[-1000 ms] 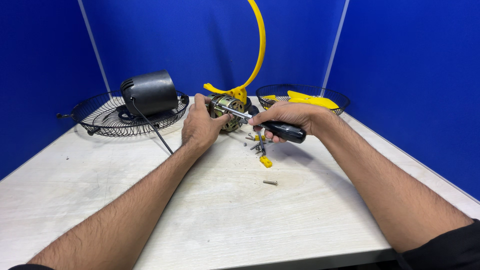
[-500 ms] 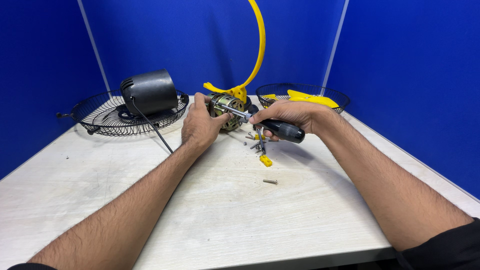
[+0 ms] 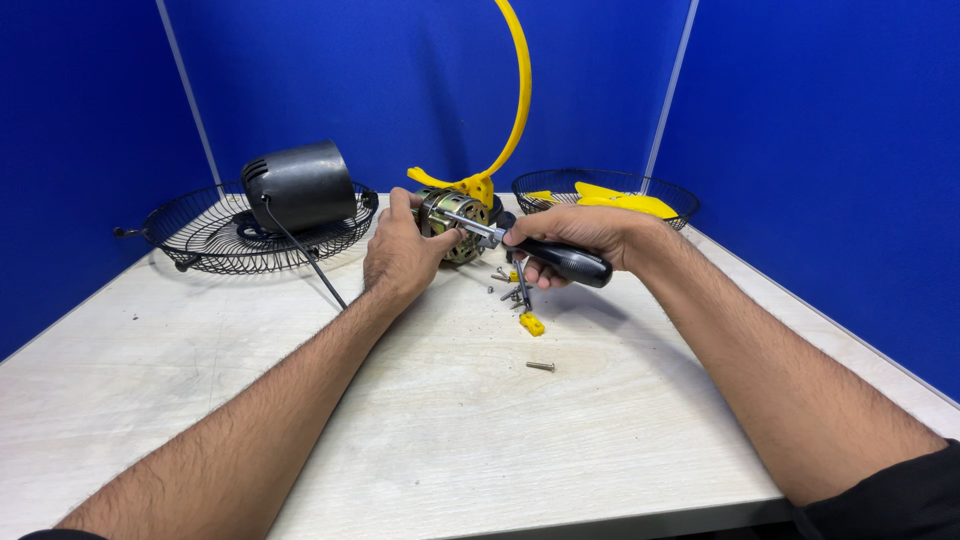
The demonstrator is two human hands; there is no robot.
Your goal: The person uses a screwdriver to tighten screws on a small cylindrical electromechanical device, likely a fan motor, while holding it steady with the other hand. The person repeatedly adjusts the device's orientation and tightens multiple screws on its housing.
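My left hand [image 3: 400, 255] is wrapped around the round metal fan motor with its copper-coloured windings [image 3: 455, 215], fingers curled over the top and thumb pressed against its side — a clamp, so the motor cannot roll on the pale wooden table [image 3: 450, 430]. The motor sits near the far middle of the table, just in front of the curved yellow plastic arm [image 3: 515, 100] that rises behind it.

My right hand [image 3: 575, 235] is closed tight on the black-handled screwdriver [image 3: 560, 260], held nearly level so its steel shaft points straight at the motor's face; I cannot tell whether the tip is seated in a screw.

Loose screws and a small yellow plastic clip [image 3: 532, 324] lie just below my hands, one lone screw [image 3: 540, 366] nearer me. To the left, the black motor cover [image 3: 300, 185] rests in a black wire grille [image 3: 200, 235]; the other grille [image 3: 600, 190] holds yellow blades [image 3: 615, 200].
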